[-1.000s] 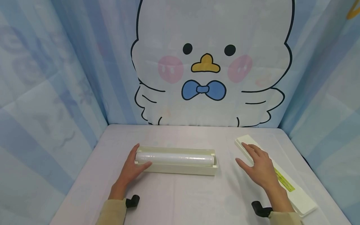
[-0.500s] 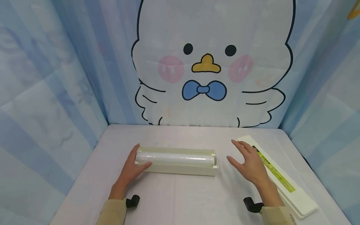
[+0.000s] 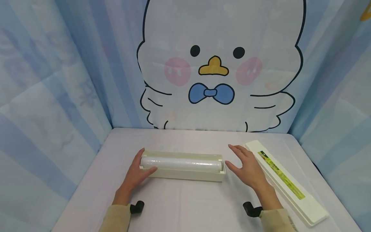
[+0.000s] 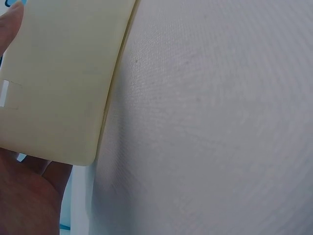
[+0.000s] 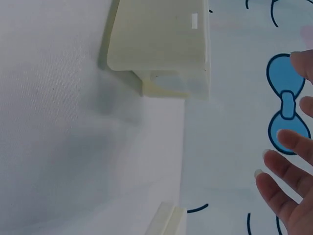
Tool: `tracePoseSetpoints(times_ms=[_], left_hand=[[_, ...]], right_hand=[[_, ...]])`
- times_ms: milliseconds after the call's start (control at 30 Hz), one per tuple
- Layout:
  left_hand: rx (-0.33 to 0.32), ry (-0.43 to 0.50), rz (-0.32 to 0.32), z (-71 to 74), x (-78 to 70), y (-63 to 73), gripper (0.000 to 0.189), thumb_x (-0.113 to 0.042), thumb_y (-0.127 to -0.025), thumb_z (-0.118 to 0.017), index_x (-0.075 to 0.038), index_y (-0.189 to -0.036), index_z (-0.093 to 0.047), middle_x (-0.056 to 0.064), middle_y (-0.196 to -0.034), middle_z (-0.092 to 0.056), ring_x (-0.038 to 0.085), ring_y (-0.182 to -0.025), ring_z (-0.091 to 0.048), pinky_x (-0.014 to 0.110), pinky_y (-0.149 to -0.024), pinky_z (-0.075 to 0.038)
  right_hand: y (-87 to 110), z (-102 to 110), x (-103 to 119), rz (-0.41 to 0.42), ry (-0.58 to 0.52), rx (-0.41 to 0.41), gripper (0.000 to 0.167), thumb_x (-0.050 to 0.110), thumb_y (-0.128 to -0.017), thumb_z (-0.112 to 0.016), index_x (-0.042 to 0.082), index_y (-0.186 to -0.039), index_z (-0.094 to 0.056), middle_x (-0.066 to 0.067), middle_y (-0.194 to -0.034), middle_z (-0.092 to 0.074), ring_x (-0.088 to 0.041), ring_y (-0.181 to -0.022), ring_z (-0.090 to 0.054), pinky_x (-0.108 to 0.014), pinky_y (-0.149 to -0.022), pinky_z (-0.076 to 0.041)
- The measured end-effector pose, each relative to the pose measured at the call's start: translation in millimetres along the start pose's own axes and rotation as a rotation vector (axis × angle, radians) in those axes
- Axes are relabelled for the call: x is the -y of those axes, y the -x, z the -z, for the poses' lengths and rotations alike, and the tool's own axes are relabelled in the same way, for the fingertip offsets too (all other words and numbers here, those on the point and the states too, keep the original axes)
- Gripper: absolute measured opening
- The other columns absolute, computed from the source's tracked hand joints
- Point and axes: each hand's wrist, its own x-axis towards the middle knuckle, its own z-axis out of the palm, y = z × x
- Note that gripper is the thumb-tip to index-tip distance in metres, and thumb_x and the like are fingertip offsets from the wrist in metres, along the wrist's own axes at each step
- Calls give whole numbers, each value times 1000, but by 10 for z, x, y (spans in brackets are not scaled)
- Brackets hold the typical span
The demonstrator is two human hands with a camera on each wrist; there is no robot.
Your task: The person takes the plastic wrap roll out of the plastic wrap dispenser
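A long cream cling film box (image 3: 188, 175) sits lidless near the middle of the table in the head view. Inside it lies a roll of clear plastic film (image 3: 182, 163). My left hand (image 3: 136, 172) holds the box's left end, thumb over the near rim and fingers round the end. In the left wrist view, the box wall (image 4: 58, 83) fills the space between thumb and palm. My right hand (image 3: 250, 170) hovers just right of the box, fingers spread, holding nothing. The right wrist view shows those fingers (image 5: 286, 166) apart from the box end (image 5: 161, 39).
A long white lid (image 3: 311, 207) with a yellow-green label (image 3: 281, 174) lies slanted at the right of the table (image 3: 185, 206). Printed curtains (image 3: 214, 112) enclose the back and both sides. Each wrist wears a black camera mount (image 3: 252, 210).
My right hand has moved left, away from the lid and towards the box's right end, uncovering the lid's label. The left hand and the box have stayed in place.
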Motion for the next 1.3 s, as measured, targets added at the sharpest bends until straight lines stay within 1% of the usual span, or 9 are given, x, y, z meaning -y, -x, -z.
tracePoseSetpoints(times_ms=[233,400,500,700,800,1000,1200,1300], left_hand=[[-8,7,2,9,5,3,100,-38,-86,-80,-14,-161,-18,19,-161,-25,40,-139,-34,63,-113,-23],[-7,9,4,21,3,12,100,-37,-86,-80,-14,-161,-17,19,-162,-25,40,-140,-33,63,-114,-23],[-4,14,6,26,8,11,100,-37,-86,-80,-14,-161,-17,20,-162,-24,40,-141,-33,63,-114,-22],[3,26,6,26,2,13,101,-37,-86,-80,-14,-161,-17,20,-162,-24,40,-140,-33,63,-114,-23],[2,27,3,22,-1,13,101,-37,-86,-80,-14,-161,-17,19,-162,-24,39,-140,-33,62,-114,-23],[4,19,-4,22,1,4,101,-38,-86,-80,-13,-161,-17,19,-162,-25,40,-140,-34,63,-114,-23],[6,21,-5,21,7,-7,101,-37,-86,-81,-13,-161,-17,20,-161,-25,40,-139,-35,63,-114,-24],[6,19,-3,19,4,-9,101,-37,-86,-81,-13,-161,-17,19,-161,-25,39,-139,-35,63,-114,-24]], right_hand=[[-77,-84,77,48,-7,44,63,32,-92,-75,14,-148,-52,-15,-145,-51,-39,-131,-47,-61,-105,-40],[-128,-158,118,53,-11,102,61,35,-94,-72,16,-148,-52,-15,-145,-51,-39,-131,-48,-61,-103,-42],[-153,-205,143,68,10,129,60,35,-93,-73,15,-147,-54,-15,-144,-52,-40,-130,-49,-60,-101,-44],[-210,-267,209,132,50,153,56,32,-92,-74,13,-142,-58,-14,-139,-56,-38,-123,-54,-57,-98,-48],[-231,-292,236,151,65,167,54,31,-92,-75,13,-141,-60,-14,-137,-57,-38,-121,-56,-56,-96,-49],[-258,-308,272,155,80,196,51,29,-92,-75,13,-139,-61,-14,-136,-58,-38,-120,-57,-56,-95,-50],[-296,-322,300,141,100,260,46,27,-92,-76,14,-135,-65,-12,-134,-60,-36,-121,-57,-54,-97,-49],[-315,-332,317,148,122,290,45,25,-92,-76,14,-134,-66,-12,-133,-61,-35,-119,-58,-53,-96,-49]])
